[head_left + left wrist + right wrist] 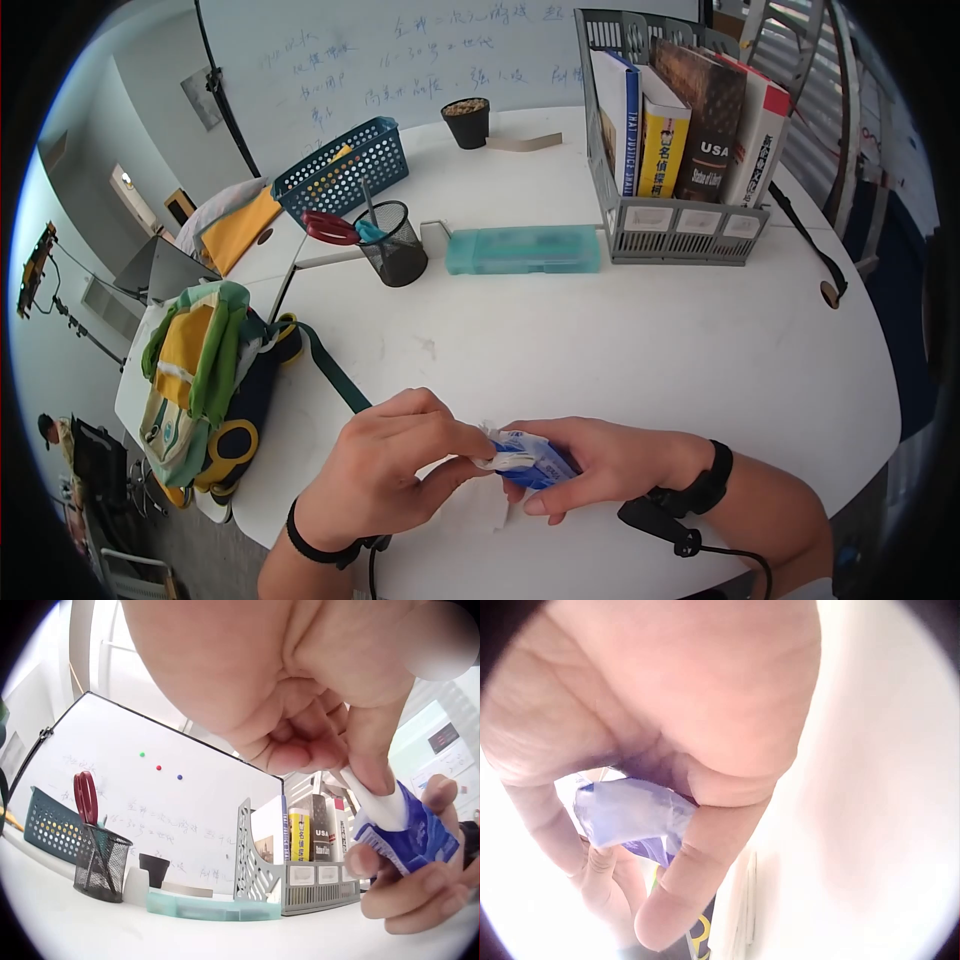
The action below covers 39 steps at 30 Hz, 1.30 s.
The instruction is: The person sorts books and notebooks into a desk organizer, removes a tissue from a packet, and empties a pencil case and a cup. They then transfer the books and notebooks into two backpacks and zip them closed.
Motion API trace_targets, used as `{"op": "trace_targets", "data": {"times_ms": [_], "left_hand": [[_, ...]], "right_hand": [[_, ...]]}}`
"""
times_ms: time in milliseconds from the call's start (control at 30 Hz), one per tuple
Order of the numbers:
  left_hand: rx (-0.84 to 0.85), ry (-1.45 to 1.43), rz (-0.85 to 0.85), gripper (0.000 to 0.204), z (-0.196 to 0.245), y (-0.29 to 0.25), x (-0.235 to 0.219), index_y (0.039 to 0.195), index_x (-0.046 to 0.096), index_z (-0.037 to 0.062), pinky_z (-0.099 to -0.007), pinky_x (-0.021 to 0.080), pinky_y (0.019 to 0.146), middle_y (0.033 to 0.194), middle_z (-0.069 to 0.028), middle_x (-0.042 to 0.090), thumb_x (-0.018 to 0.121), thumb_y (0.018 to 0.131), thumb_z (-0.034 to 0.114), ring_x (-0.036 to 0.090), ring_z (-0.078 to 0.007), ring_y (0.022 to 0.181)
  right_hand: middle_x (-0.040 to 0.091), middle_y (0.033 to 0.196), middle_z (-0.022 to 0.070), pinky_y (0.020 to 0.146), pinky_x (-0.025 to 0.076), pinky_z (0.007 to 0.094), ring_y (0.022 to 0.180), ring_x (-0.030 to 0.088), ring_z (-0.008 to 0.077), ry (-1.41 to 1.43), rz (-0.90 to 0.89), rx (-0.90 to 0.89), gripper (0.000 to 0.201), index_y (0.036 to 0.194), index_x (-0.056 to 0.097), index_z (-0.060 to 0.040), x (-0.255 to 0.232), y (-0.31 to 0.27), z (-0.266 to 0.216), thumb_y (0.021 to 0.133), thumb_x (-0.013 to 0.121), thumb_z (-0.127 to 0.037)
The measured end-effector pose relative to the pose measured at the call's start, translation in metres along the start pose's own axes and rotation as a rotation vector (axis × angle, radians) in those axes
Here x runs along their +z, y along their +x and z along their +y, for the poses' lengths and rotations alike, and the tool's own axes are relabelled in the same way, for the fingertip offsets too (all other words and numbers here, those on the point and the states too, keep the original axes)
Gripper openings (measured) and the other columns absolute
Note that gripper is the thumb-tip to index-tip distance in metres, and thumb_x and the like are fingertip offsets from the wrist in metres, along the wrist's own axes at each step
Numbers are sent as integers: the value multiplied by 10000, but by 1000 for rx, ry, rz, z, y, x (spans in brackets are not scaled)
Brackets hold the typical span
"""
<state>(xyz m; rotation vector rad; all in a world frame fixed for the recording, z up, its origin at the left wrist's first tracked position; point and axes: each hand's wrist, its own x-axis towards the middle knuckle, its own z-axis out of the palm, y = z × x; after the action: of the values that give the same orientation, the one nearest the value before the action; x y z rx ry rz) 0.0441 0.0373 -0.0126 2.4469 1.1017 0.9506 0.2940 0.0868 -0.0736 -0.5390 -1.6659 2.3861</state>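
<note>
tissue pack point(535, 462) held between both hands, just above the near edge of the white table point(640, 330)

the right hand point(610, 468) has its fingers curled round the blue pack from the right, long axis running left-right, open end toward the left hand point(385, 468). left thumb and fingers are clamped together on a white tissue point(497, 460) sticking out of that end, so the left hand sits right at the mouth. well behind the pack: mesh cup point(393, 243) with red scissors point(330, 228) in it, blue basket point(343, 168) with something yellow inside, grey file rack point(672, 215) holding about 5 books, and a teal case point(523, 249) lying flat.
</note>
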Motion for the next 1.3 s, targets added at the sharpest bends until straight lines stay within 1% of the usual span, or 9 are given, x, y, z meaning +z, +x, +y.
{"op": "trace_targets", "data": {"times_ms": [133, 233, 567, 667, 733, 900, 1033, 1233, 1300], "left_hand": [[2, -70, 26, 319, -2, 0, 7, 970, 784, 94, -297, 557, 675, 854, -6, 762, 912, 707, -34, 675, -185, 762], [96, -91, 138, 266, -3, 3, 12, 893, 792, 105, -276, 531, 623, 861, -20, 804, 904, 712, -54, 693, -172, 732], [162, -46, 57, 296, 1, 2, 22, 879, 823, 124, -272, 515, 613, 822, 4, 758, 867, 678, -90, 657, -157, 707], [220, -69, 6, 354, 0, 0, 19, 999, 801, 74, -303, 551, 696, 1016, -54, 738, 898, 676, -34, 675, -198, 834], [-44, -100, 183, 376, 7, 1, 15, 1076, 810, 85, -305, 555, 715, 1120, -93, 696, 949, 730, 47, 686, -201, 873], [-155, -279, 49, 319, 0, 4, 14, 978, 805, 72, -315, 532, 749, 1064, -106, 724, 988, 719, 110, 688, -173, 926], [-71, -89, 156, 202, -2, 1, 18, 858, 795, 64, -293, 549, 671, 856, -57, 739, 923, 718, -6, 729, -180, 825], [-63, -63, 185, 188, 7, 2, 25, 871, 800, 42, -272, 532, 571, 778, -68, 746, 878, 739, -66, 730, -165, 678], [-79, -93, 203, 181, 6, 1, 25, 866, 795, 35, -267, 531, 576, 782, -75, 750, 872, 741, -71, 731, -165, 679]], "right_hand": [[647, 1100, 60, 763, 618, 315, 1005, 668, 167, -20, 8, -30, 684, 1495, 529, -6, 0, 4, 5, 998, 778, -405], [644, 1120, 71, 732, 616, 310, 993, 665, 164, -88, -129, 150, 633, 1429, 551, -7, -8, 5, 8, 1026, 734, -460], [643, 1079, 67, 694, 609, 292, 980, 634, 141, 93, -86, -5, 884, 1259, 620, -25, 0, 2, 16, 1003, 381, -837], [638, 1106, 68, 698, 612, 297, 1018, 627, 143, 104, -100, 7, 916, 1267, 616, -24, -1, 0, 15, 1001, 335, -855], [638, 1117, 70, 699, 613, 298, 1031, 625, 147, 81, -106, -16, 932, 1267, 615, -22, 0, -1, 13, 998, 318, -863], [643, 1176, 74, 740, 621, 305, 1052, 634, 161, 98, -138, -1, 961, 1367, 604, -11, 3, 2, 11, 997, 351, -861], [640, 1234, 69, 781, 627, 312, 1098, 623, 142, 14, -15, -52, 681, 1460, 564, -4, 6, 4, 14, 1063, 642, -551], [675, 942, -2, 758, 560, 266, 850, 618, 91, -65, 315, -190, 445, 1495, 618, -71, 14, 14, 20, 1070, 666, -194], [646, 862, -3, 717, 523, 252, 772, 575, 77, -377, 504, -519, 357, 1407, 688, -50, 14, 19, 26, 1074, 649, -171]]}}
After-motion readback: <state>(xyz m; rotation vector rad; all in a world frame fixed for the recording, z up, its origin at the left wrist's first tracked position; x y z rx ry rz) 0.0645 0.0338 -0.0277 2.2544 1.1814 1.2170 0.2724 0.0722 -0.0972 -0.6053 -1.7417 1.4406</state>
